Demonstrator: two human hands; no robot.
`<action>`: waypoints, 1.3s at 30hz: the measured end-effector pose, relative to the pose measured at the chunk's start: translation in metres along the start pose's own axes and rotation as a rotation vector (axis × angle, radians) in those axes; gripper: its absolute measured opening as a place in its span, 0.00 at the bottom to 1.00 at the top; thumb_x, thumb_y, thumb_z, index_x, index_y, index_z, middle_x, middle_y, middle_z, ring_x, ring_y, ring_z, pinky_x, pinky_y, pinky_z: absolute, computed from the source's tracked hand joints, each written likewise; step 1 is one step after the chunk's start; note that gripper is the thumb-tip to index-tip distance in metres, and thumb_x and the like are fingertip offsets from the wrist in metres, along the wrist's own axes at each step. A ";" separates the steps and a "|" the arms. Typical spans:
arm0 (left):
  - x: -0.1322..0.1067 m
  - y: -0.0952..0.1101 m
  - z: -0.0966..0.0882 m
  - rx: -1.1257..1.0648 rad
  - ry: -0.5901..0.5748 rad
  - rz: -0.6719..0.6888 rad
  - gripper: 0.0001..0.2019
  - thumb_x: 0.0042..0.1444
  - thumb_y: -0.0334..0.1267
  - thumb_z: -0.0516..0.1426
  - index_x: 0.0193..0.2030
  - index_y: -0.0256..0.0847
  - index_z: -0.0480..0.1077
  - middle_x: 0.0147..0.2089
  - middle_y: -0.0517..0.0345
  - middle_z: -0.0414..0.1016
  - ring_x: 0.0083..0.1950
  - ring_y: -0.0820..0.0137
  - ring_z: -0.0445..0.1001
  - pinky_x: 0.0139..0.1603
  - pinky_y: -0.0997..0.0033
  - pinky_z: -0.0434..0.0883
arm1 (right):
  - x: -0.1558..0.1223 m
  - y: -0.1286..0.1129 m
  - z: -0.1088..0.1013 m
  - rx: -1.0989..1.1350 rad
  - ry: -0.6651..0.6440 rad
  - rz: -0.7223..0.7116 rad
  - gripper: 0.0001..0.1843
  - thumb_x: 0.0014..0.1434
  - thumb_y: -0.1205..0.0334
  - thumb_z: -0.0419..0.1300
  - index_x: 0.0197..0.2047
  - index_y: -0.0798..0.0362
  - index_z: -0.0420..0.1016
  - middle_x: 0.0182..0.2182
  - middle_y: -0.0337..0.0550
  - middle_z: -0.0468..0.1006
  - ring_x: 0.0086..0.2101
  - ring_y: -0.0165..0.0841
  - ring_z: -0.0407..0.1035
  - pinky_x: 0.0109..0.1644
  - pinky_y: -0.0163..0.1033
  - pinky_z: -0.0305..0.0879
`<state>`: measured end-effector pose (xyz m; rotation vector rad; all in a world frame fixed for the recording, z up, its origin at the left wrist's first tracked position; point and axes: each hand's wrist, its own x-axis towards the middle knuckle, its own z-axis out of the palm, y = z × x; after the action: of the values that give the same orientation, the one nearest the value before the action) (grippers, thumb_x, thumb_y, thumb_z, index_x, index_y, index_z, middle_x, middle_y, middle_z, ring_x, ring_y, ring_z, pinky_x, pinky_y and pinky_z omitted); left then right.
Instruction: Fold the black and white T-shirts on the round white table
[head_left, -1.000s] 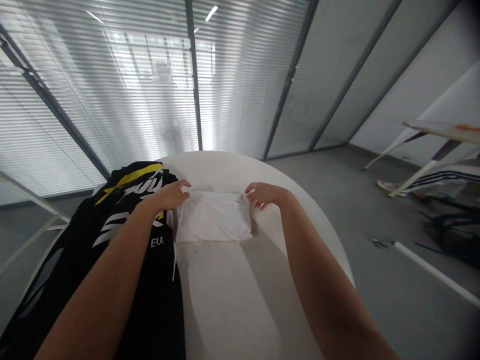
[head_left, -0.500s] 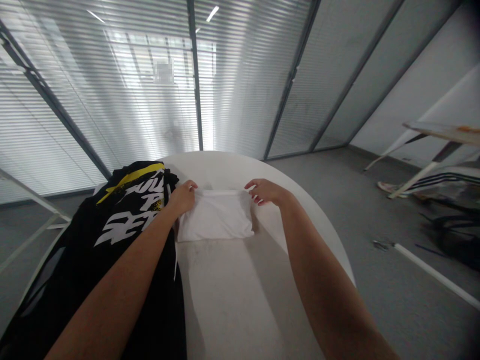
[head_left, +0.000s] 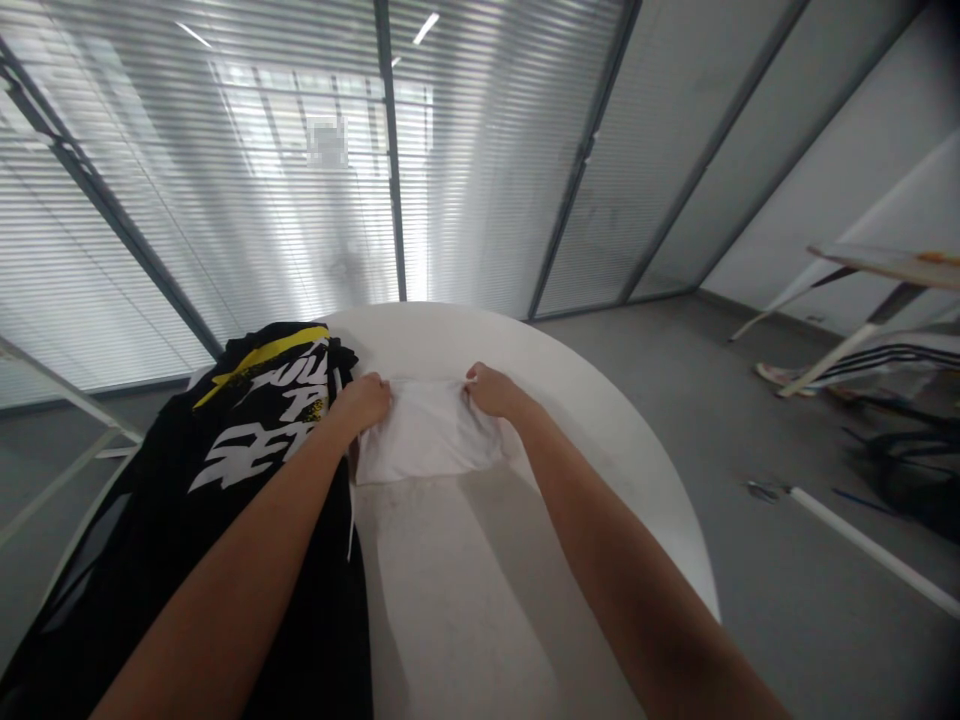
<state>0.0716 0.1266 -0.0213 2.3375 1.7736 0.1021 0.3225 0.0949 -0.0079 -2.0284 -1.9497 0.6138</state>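
A folded white cloth [head_left: 424, 440] lies on the round white table [head_left: 592, 420]. My left hand [head_left: 365, 400] is closed on the cloth's far left corner, fingers curled over the edge. My right hand [head_left: 491, 392] grips the cloth's far right part, fingers pinched into the fabric, which bunches under it. A black garment with white lettering and a yellow stripe [head_left: 255, 430] lies along the table's left side, under my left forearm.
Glass walls with blinds [head_left: 480, 180] stand behind the table. At the right are a slanted table with white legs [head_left: 862, 290], a striped cloth [head_left: 892, 360], a dark bag [head_left: 915, 470] and a white pole [head_left: 870, 545] on the grey floor.
My right hand has moved left from beside the cloth's right corner onto the cloth and closed on it. The left hand went from lying over the corner to gripping it.
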 end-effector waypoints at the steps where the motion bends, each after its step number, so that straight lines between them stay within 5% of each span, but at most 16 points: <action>1: -0.001 0.002 0.000 -0.005 0.026 -0.041 0.22 0.64 0.40 0.41 0.53 0.32 0.69 0.44 0.32 0.76 0.49 0.51 0.75 0.46 0.53 0.68 | 0.001 -0.001 0.006 -0.011 0.045 0.002 0.16 0.66 0.60 0.49 0.55 0.54 0.65 0.49 0.57 0.74 0.50 0.42 0.70 0.52 0.43 0.65; 6: -0.012 0.014 -0.009 -0.032 0.218 -0.252 0.24 0.65 0.43 0.37 0.57 0.32 0.64 0.48 0.33 0.73 0.49 0.50 0.74 0.46 0.53 0.68 | 0.000 -0.002 0.013 -0.070 0.279 0.099 0.18 0.68 0.58 0.43 0.58 0.51 0.61 0.53 0.56 0.69 0.49 0.43 0.69 0.51 0.45 0.63; 11: -0.025 0.036 -0.018 0.082 0.449 -0.047 0.23 0.64 0.45 0.43 0.60 0.37 0.63 0.57 0.39 0.67 0.59 0.52 0.65 0.56 0.54 0.63 | -0.006 -0.017 0.002 -0.146 0.497 0.010 0.19 0.66 0.64 0.44 0.58 0.52 0.63 0.54 0.55 0.68 0.52 0.44 0.64 0.54 0.45 0.61; 15: -0.028 0.045 -0.006 0.097 0.271 0.227 0.25 0.65 0.49 0.41 0.63 0.40 0.62 0.62 0.43 0.65 0.64 0.54 0.59 0.63 0.52 0.55 | -0.005 -0.026 0.015 -0.127 0.382 -0.151 0.23 0.69 0.55 0.41 0.64 0.51 0.59 0.58 0.52 0.67 0.57 0.42 0.60 0.61 0.48 0.55; 18: -0.027 0.043 0.007 0.048 0.111 0.234 0.28 0.66 0.52 0.38 0.67 0.42 0.57 0.67 0.45 0.60 0.68 0.56 0.55 0.65 0.52 0.54 | -0.003 -0.023 0.031 -0.135 0.144 -0.195 0.28 0.70 0.49 0.35 0.67 0.45 0.56 0.65 0.45 0.60 0.65 0.43 0.49 0.66 0.59 0.42; 21: -0.024 0.040 0.014 0.036 0.093 0.188 0.30 0.66 0.54 0.38 0.69 0.44 0.54 0.70 0.45 0.56 0.70 0.54 0.53 0.64 0.49 0.53 | 0.000 -0.015 0.038 -0.159 0.045 -0.178 0.31 0.69 0.45 0.31 0.68 0.42 0.55 0.68 0.41 0.54 0.68 0.44 0.40 0.67 0.65 0.30; 27: -0.021 0.034 0.015 0.012 0.092 0.138 0.32 0.64 0.57 0.38 0.70 0.48 0.53 0.72 0.47 0.53 0.70 0.52 0.51 0.65 0.47 0.52 | 0.000 -0.005 0.028 -0.212 0.014 -0.109 0.33 0.67 0.40 0.32 0.70 0.42 0.51 0.70 0.42 0.50 0.68 0.47 0.39 0.66 0.67 0.27; 33: -0.026 0.034 0.016 0.101 0.119 0.169 0.36 0.61 0.63 0.40 0.70 0.48 0.52 0.72 0.44 0.51 0.72 0.47 0.47 0.66 0.36 0.40 | -0.003 0.001 0.003 -0.269 0.108 0.173 0.29 0.67 0.50 0.44 0.67 0.53 0.60 0.64 0.61 0.59 0.66 0.57 0.43 0.61 0.74 0.39; 37: -0.030 0.038 0.017 0.113 0.138 0.196 0.35 0.61 0.62 0.41 0.70 0.48 0.52 0.71 0.43 0.53 0.71 0.47 0.48 0.66 0.37 0.41 | -0.003 -0.003 0.000 -0.235 0.219 0.001 0.26 0.67 0.53 0.43 0.65 0.51 0.61 0.63 0.58 0.62 0.65 0.52 0.47 0.63 0.69 0.42; 39: -0.030 0.038 0.017 0.101 0.144 0.210 0.35 0.60 0.62 0.42 0.70 0.47 0.53 0.71 0.43 0.54 0.71 0.49 0.50 0.66 0.41 0.45 | -0.004 -0.009 0.006 -0.224 0.169 -0.143 0.28 0.68 0.51 0.43 0.67 0.51 0.57 0.65 0.54 0.60 0.65 0.47 0.48 0.66 0.63 0.42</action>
<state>0.1023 0.0862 -0.0286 2.6456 1.6222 0.2231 0.3117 0.0909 -0.0085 -1.9676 -2.1165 0.1916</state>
